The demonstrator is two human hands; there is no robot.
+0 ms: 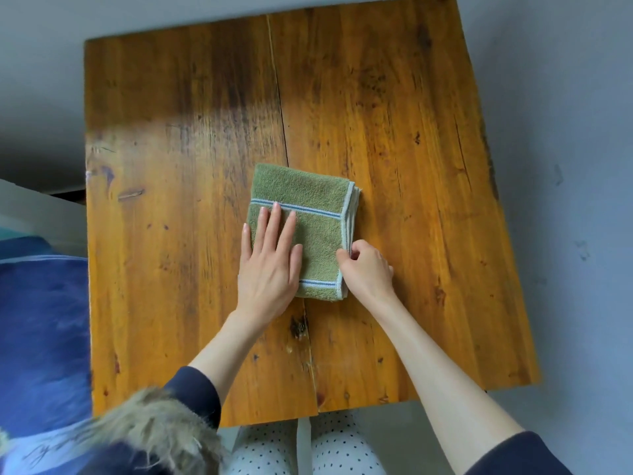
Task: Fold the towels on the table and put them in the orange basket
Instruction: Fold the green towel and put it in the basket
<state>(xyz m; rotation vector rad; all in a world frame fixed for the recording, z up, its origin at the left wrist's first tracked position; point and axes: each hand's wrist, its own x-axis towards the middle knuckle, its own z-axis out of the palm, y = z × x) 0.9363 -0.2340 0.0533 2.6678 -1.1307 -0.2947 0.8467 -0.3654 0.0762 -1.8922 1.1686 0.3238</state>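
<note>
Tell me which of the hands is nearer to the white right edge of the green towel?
Right. The right hand pinches the white edge of the green towel at its near right side. The left hand lies flat on the towel's left part, away from that edge.

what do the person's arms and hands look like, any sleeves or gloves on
Both hands are bare: no gloves, rings or watch show on the left hand or the right hand. Both forearms are uncovered, with dark navy sleeves pushed up toward the elbows. A tan fur trim edges the garment near the left sleeve.
</note>
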